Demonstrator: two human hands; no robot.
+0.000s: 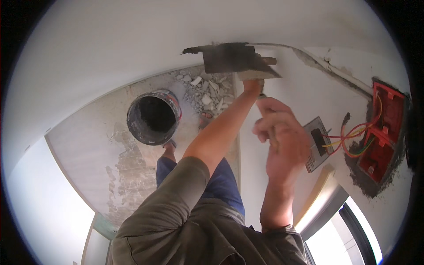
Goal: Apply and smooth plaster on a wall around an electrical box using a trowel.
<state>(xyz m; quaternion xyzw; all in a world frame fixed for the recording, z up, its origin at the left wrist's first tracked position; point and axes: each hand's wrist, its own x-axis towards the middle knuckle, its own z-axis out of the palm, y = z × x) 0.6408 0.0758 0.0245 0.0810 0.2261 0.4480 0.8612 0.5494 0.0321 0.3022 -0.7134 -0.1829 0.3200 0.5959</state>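
Observation:
At the top centre, my left hand point(251, 88) is at a dark, rectangular plastering board point(225, 58), its fingers mostly hidden behind it and a pale, blurred metal blade point(260, 75). Dark mortar on the board lies against a rough, dark patch in the white wall. My right hand point(282, 137), lower and right, is blurred, its fingers curled round the handle below the blade. Beside it, a grey faceplate point(319, 157) hangs on red, yellow and green wires from two red recessed boxes point(382, 119) ringed with grey mortar.
A bucket with dark contents point(152, 96) stands on the stained floor point(101, 154) between my feet and a pile of white rubble point(210, 88). A filled channel point(335, 70) runs along the wall to the boxes. A window point(331, 240) is at lower right.

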